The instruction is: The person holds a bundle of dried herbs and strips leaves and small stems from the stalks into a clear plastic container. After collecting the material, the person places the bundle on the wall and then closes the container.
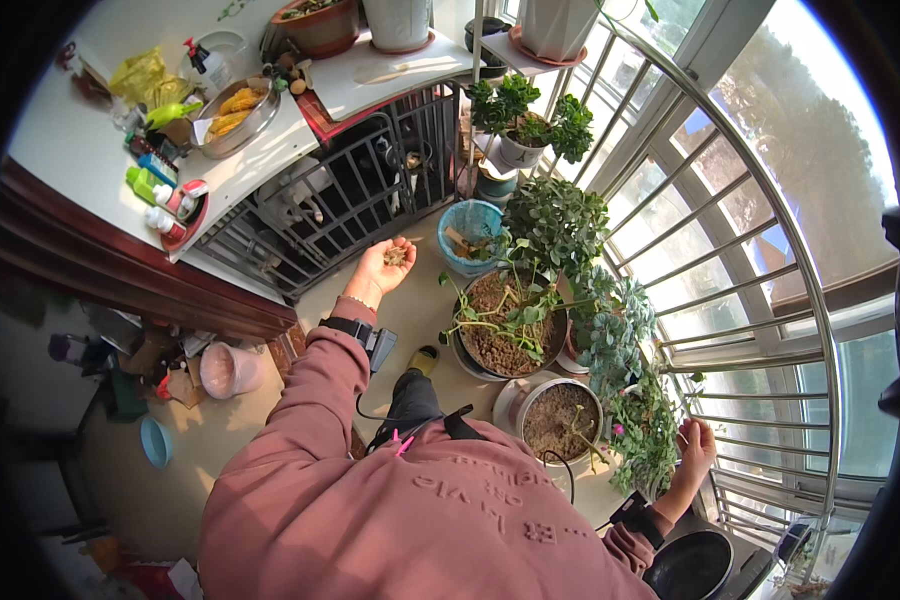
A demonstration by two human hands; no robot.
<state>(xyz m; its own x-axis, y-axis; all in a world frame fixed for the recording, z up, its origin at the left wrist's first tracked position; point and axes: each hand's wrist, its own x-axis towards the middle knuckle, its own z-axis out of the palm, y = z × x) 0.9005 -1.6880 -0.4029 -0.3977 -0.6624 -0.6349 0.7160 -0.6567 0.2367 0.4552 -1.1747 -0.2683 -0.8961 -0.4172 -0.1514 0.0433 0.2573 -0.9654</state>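
Observation:
My left hand (385,268) is cupped palm up beside the blue-lined bin, holding a small heap of dry brown plant bits (395,257). At the lower right, my right hand (697,452) is raised close to the railing, its fingers drawn together; whatever they may pinch is too small to make out. Leafy plants with a pink flower (618,430) grow just left of that hand. Between my hands stand a large pot of soil with trailing green stems (505,335) and a white pot (562,420) with brown soil and a sparse stem.
The blue-lined bin (472,240) stands before a grey metal gate (345,185). A curved metal railing (800,250) runs along the windows at right. A dark round pan (688,565) is low at right. Bottles and a bowl of corn (235,115) occupy the white counter.

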